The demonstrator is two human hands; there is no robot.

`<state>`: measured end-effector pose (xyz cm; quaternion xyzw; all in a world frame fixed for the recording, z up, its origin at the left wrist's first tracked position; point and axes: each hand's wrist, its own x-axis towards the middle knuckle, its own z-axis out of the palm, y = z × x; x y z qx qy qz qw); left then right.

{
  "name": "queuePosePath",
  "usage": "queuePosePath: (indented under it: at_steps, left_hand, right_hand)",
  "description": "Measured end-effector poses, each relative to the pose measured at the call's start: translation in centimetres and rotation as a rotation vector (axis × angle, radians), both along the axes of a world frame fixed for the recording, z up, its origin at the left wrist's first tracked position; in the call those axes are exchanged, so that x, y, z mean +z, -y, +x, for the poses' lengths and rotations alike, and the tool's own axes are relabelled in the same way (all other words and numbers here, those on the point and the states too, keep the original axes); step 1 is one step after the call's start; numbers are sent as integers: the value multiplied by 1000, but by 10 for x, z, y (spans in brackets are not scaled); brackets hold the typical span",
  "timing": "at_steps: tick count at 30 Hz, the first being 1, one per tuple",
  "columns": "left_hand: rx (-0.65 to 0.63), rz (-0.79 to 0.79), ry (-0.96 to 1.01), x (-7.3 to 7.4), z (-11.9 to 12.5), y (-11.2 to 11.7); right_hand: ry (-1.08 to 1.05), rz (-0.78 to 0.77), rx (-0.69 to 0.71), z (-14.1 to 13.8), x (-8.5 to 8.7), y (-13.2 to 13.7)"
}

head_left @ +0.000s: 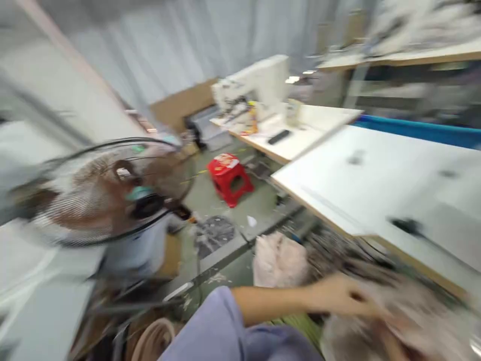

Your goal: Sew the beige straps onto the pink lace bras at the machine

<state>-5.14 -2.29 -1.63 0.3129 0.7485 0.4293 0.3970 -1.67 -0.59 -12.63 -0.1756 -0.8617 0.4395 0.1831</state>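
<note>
My left hand [343,297] reaches across to the right from a lavender sleeve. Its thumb and fingers bend into a loop and come together on pale, fluffy fabric [424,311], though motion smears the fingertips. Low at the right edge of the pile, my right hand [393,343] is only a blurred patch against the same fabric, its fingers not distinguishable. A pale pink bundle of cloth [280,260] lies just left of the pile, beyond my left forearm.
A white worktable [376,170] spans the right side. Behind it, a sewing machine [255,82] stands on another table. A red plastic stool [230,178] is on the floor. A large fan [108,195] and a grey surface [45,321] occupy the left.
</note>
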Motion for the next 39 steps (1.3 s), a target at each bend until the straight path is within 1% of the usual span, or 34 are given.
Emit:
queuePosePath:
  at_steps: [1, 2, 3, 4, 5, 6, 8, 10, 13, 16, 20, 21, 23, 25, 26, 27, 29, 30, 32, 34, 36, 37, 39]
  left_hand:
    - [-30, 11, 18, -8, 10, -2]
    - [-86, 40, 44, -16, 17, -3]
    - [-132, 68, 67, -23, 21, -4]
    - [-164, 92, 82, -31, 23, -6]
    - [-178, 112, 90, -36, 23, -8]
    - [-176, 126, 90, -40, 23, -9]
    - [-176, 145, 90, -43, 22, -11]
    - [-199, 142, 112, -39, 24, -11]
    - [-219, 111, 130, -31, 28, -11]
    - [-208, 87, 90, -26, 32, -14]
    - [-212, 72, 19, -25, 38, -21]
    - [-216, 71, -2, -24, 39, -22]
    - [-232, 80, -47, -24, 41, -26]
    - [-256, 98, -91, -26, 40, -28]
    - [-269, 106, -118, -28, 39, -28]
    - [-283, 110, -148, -31, 38, -28]
    - [-326, 106, -202, -36, 37, -25]
    - [-359, 101, -215, -39, 37, -24]
    - [-427, 94, -189, -43, 39, -21]
    - [-466, 92, -111, -45, 42, -20]
    - [-461, 79, -14, -43, 43, -21]
    - [-450, 66, 33, -41, 43, -22]
    - [-412, 40, 112, -36, 41, -23]
  right_hand:
    - [25, 38, -137, 34, -2, -19]
    - [25, 82, -253, 66, 1, -32]
    - [8, 122, -337, 94, 6, -41]
    - [-21, 151, -388, 115, 12, -45]
    - [-60, 167, -414, 129, 19, -48]
    - [-89, 162, -427, 138, 25, -51]
    - [-102, 145, -454, 145, 34, -55]
    - [-84, 176, -489, 144, 39, -59]
    - [-65, 233, -519, 142, 41, -65]
    - [-145, 287, -536, 142, 42, -66]
    - [-279, 431, -519, 143, 44, -60]
    - [-288, 468, -509, 144, 43, -59]
    - [-208, 510, -439, 152, 42, -64]
    - [-39, 509, -382, 169, 43, -84]
    - [54, 505, -403, 181, 45, -100]
    - [137, 504, -466, 196, 50, -121]
    - [269, 512, -693, 226, 64, -168]
    - [335, 509, -778, 240, 73, -193]
    - [462, 487, -851, 260, 92, -236]
    - [573, 464, -848, 269, 108, -266]
    - [653, 452, -816, 273, 120, -277]
    - [680, 451, -798, 275, 125, -276]
    - [716, 455, -753, 282, 132, -262]
